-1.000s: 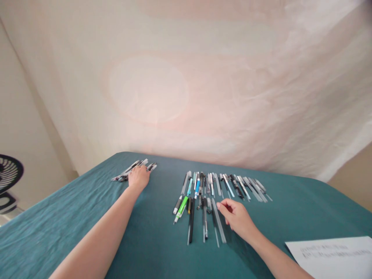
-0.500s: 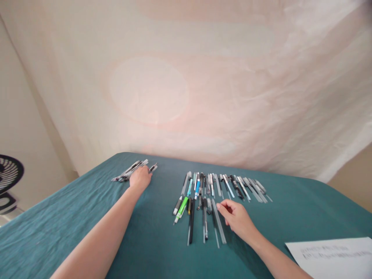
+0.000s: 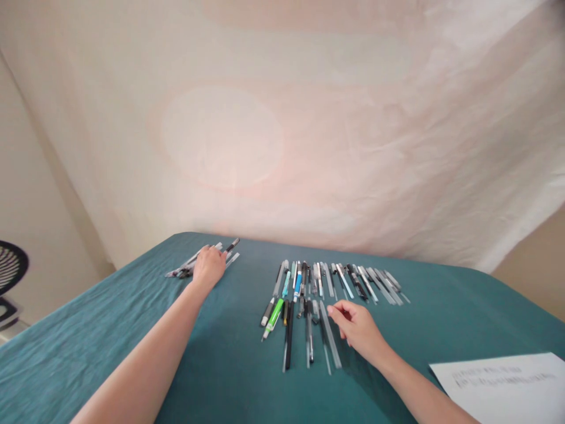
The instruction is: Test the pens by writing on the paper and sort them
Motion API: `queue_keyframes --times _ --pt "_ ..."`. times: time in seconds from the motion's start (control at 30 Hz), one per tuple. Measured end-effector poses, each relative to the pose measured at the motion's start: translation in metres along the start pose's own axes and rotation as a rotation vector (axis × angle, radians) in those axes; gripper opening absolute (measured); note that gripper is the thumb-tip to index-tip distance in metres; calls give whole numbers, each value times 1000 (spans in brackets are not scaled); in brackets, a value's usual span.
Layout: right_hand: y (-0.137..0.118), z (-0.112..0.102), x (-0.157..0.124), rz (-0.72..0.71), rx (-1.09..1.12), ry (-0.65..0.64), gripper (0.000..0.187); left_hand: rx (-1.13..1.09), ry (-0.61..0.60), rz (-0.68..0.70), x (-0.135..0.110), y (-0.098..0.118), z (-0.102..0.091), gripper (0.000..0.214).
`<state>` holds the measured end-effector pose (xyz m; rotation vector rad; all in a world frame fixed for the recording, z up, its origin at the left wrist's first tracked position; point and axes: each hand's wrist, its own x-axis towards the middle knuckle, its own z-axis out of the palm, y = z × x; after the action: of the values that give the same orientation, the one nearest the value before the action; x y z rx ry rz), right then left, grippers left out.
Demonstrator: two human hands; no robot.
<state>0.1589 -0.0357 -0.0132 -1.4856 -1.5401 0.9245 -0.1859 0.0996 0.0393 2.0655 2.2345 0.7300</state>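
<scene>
My left hand (image 3: 209, 264) is closed at the loose pile of pens (image 3: 179, 271) on the far left of the table. A dark pen (image 3: 233, 244) juts out beyond its fingers, and a clear pen (image 3: 233, 259) shows just to the right. The fingertips on that side are partly hidden. My right hand (image 3: 358, 330) hovers by the front row, its fingers curled in and nothing visible between them. Its fingertips come close to the top of a clear pen (image 3: 331, 338); contact cannot be made out. A green pen (image 3: 273, 318) and a black pen (image 3: 289, 338) lie farther left.
Behind the front row, a longer row of pens includes a blue pen (image 3: 298, 284) and a black patterned pen (image 3: 357, 284). A printed white sheet (image 3: 498, 388) lies at the right front. The green cloth (image 3: 229, 353) covers the table; a fan (image 3: 11, 265) stands left.
My left hand has shifted slightly left over the pile, and the dark pen at its fingers now points farther up. My right hand stays beside the front row. The view has shifted slightly.
</scene>
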Motion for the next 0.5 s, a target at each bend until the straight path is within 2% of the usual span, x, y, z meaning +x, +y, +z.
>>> queue_keyframes --times 0.1,0.2,0.3,0.4,0.5 --pt "5 0 3 34 101 13 32 -73 43 39 2 19 -6 33" --pt "8 -1 6 62 254 73 34 -192 -34 117 -5 49 -9 35" --pt "6 -3 6 80 439 146 37 -332 -146 213 -30 88 -8 36" --pt "0 -5 6 48 581 191 38 -772 -480 227 -70 127 0 32" --pt "-3 -8 6 -11 646 229 41 -962 -756 162 -109 157 14 28"
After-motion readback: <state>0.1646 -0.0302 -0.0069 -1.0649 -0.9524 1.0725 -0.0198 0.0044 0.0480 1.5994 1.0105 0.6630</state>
